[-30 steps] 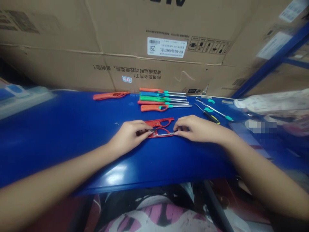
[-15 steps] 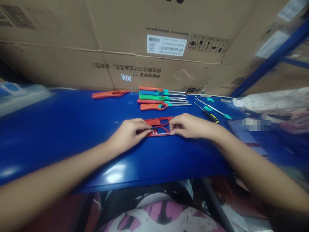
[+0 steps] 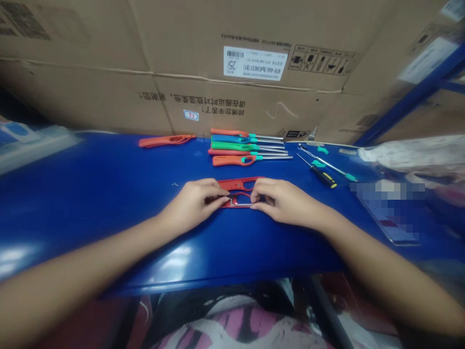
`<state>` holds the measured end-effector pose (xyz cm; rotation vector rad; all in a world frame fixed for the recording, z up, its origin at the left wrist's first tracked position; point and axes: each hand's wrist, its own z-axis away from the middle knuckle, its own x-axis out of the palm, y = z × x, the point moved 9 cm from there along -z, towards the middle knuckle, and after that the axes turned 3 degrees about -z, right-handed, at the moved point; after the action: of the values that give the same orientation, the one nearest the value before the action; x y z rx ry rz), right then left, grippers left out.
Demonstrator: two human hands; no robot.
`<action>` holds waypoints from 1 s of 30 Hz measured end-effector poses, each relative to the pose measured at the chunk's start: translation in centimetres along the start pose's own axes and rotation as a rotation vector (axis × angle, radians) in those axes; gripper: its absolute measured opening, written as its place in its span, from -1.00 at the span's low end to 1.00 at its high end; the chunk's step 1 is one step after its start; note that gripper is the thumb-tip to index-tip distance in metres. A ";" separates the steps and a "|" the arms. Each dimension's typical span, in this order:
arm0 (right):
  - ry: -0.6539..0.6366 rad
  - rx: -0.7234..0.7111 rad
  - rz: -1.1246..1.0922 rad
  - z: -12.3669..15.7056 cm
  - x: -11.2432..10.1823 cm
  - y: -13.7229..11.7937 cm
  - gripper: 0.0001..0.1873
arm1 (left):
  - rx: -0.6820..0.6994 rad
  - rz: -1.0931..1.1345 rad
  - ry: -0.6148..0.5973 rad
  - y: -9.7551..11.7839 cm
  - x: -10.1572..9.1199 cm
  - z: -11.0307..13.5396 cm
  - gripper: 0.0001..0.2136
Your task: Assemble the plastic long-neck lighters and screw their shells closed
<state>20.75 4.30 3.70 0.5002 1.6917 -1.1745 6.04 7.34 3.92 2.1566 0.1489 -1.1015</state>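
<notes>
While both hands pinch it, left hand (image 3: 194, 201) and right hand (image 3: 281, 201) closed on its ends, one open red lighter shell (image 3: 238, 199) lies mid-bench (image 3: 90, 194). Five assembled lighters (image 3: 247, 147) lie in a far row; one orange shell (image 3: 166, 141) far left; cardboard boxes (image 3: 109, 72) behind.

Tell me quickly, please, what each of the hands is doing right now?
Left hand: fingers closed on the left end of the red lighter shell.
Right hand: fingers pinched on its right end.
</notes>
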 end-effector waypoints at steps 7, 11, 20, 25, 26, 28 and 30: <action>0.001 0.019 0.022 0.2 -0.4 -0.5 -0.97 | -0.002 -0.003 -0.012 0.0 0.0 0.1 -0.86; -0.024 -0.007 -0.016 0.3 -0.5 -0.7 -0.97 | 0.010 0.010 -0.017 0.2 0.0 0.1 -0.86; -0.077 -0.074 0.004 0.4 0.1 -1.0 -0.94 | 0.001 0.066 0.005 0.0 0.0 0.0 -0.89; -0.089 -0.062 0.034 0.4 0.4 -1.1 -0.96 | 0.029 0.041 -0.029 0.3 0.4 -0.2 -0.88; -0.092 -0.060 0.042 0.4 0.5 -1.1 -0.97 | 0.041 0.018 -0.041 0.4 0.5 -0.2 -0.87; -0.092 -0.057 0.050 0.4 0.5 -1.1 -0.97 | 0.073 -0.044 -0.073 0.7 0.7 -0.1 -0.84; -0.089 -0.054 0.049 0.4 0.4 -1.1 -0.97 | 0.094 -0.120 -0.108 0.9 0.8 0.1 -0.80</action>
<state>19.91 3.37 3.89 0.4470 1.6215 -1.0966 6.88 6.40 3.75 2.1879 0.1824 -1.3138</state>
